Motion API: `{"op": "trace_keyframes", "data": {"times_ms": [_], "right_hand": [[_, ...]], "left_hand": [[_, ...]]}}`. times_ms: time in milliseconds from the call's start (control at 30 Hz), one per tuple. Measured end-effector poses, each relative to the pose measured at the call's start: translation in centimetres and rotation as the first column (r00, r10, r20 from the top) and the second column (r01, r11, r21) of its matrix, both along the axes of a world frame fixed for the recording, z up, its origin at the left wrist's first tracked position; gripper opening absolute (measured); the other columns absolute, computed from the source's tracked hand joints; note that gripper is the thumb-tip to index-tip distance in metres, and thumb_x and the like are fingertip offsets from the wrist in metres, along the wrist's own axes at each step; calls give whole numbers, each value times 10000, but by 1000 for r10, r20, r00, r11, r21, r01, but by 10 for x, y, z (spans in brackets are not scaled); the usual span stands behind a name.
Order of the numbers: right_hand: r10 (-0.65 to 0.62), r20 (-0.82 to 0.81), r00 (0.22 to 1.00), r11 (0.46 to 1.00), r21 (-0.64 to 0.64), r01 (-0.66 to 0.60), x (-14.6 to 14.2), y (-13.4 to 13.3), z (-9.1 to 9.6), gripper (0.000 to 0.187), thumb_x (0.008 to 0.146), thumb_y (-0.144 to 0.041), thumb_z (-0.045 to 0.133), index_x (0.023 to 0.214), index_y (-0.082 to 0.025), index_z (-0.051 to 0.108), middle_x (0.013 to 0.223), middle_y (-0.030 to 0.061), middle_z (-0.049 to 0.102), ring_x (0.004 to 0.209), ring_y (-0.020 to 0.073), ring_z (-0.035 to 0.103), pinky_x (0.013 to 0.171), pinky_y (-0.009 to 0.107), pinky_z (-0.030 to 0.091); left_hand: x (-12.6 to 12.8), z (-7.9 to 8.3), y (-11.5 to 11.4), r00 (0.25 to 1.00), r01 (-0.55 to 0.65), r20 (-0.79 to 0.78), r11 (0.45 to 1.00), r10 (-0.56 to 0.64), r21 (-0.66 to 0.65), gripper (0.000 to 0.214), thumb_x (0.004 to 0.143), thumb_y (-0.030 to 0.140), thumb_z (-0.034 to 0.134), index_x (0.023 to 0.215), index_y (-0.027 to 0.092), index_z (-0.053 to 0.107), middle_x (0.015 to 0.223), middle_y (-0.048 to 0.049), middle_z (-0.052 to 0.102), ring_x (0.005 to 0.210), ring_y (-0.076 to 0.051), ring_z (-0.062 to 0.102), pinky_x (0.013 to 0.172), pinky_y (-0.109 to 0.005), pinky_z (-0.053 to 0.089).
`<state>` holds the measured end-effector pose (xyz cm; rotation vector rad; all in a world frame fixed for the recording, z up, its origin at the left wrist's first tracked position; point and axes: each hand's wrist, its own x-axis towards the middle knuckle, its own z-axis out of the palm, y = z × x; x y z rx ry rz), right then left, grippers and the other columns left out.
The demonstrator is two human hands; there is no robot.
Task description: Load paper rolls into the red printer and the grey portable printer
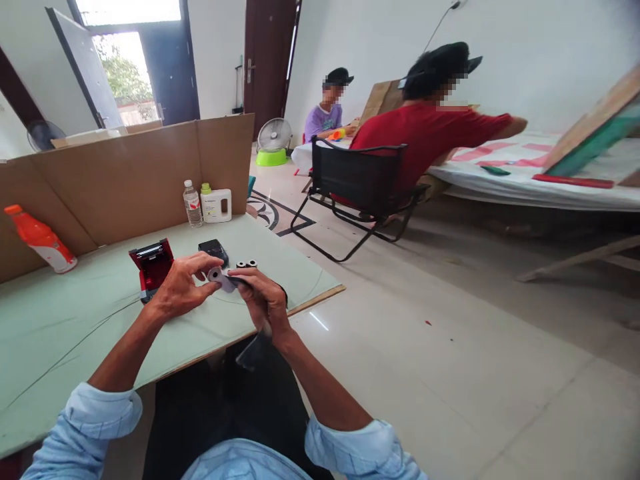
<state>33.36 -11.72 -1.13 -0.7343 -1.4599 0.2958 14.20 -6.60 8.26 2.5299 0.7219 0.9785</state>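
My left hand pinches a small white paper roll by its sides, its dark core facing me. From the roll a loose end runs to my right hand, whose fingers are closed on it. Below that hand hangs a dark, see-through strip, blurred, so its kind is unclear. A red and black printer stands with its lid up on the table, left of my left hand. Behind my hands lie a black box-shaped device and two more small rolls, partly hidden by my fingers.
Cardboard panels wall the back of the pale green table. Before them stand an orange bottle, a water bottle and a white jug. A thin cable crosses the left side. Two people sit beyond.
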Motion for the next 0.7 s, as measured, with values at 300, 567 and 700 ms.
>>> {"op": "trace_keyframes", "data": {"times_ms": [300,567,700], "right_hand": [[147,113,983,980,-152,-129,-29,2,2,218,1068,-336,601,1009,-270,800,1047,60,812,969,233,769,923,389,630],[392,208,896,919,-124,-373,-60,14,-27,260,987,-251,677,1222,-274,786,1176,97,798,1071,263,768,953,430,628],[425,196,884,905,-122,-408,-73,37,-12,235,992,-250,671,1195,-261,791,1152,83,797,1051,259,763,959,421,611]], "left_hand": [[-45,-24,-19,995,-98,-28,989,96,-111,210,845,100,656,984,191,784,978,-64,739,782,-152,672,669,-267,559],[-99,-55,-42,951,-309,9,949,310,-58,193,845,82,633,936,201,754,977,-71,774,823,-178,703,722,-294,572],[-125,-61,-12,909,-409,75,912,410,-31,162,854,156,652,968,188,763,1002,-88,792,872,-199,724,779,-324,596]]}}
